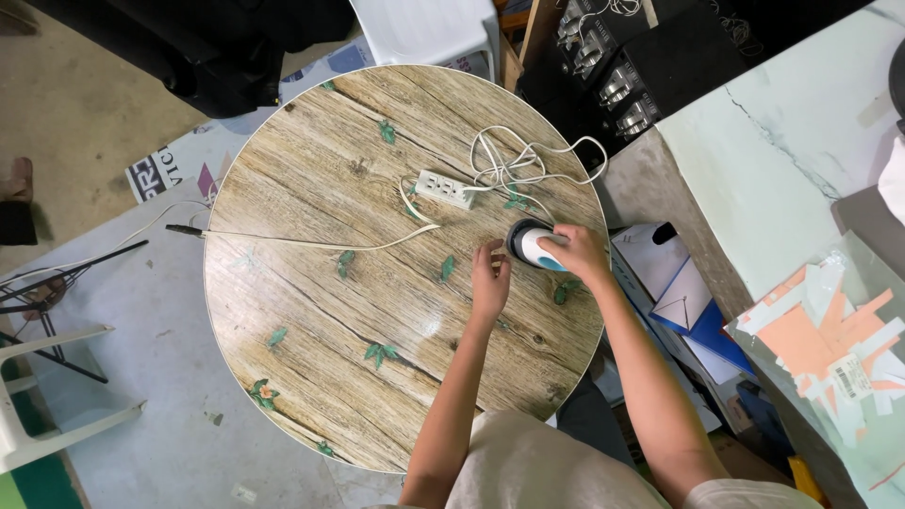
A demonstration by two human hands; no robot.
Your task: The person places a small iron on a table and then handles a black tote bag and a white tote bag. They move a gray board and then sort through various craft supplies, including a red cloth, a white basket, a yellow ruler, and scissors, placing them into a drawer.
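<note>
Both hands work at one small white-and-blue appliance: right hand wraps its probably rigid, light, smooth body, while left hand, fingers loosely spread, hovers just beside it.

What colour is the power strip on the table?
White, with a white cord; the head view shows the power strip clearly.

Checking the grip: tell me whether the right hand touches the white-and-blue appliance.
Touching: the head view shows the right hand wrapped over the white-and-blue appliance.
</note>
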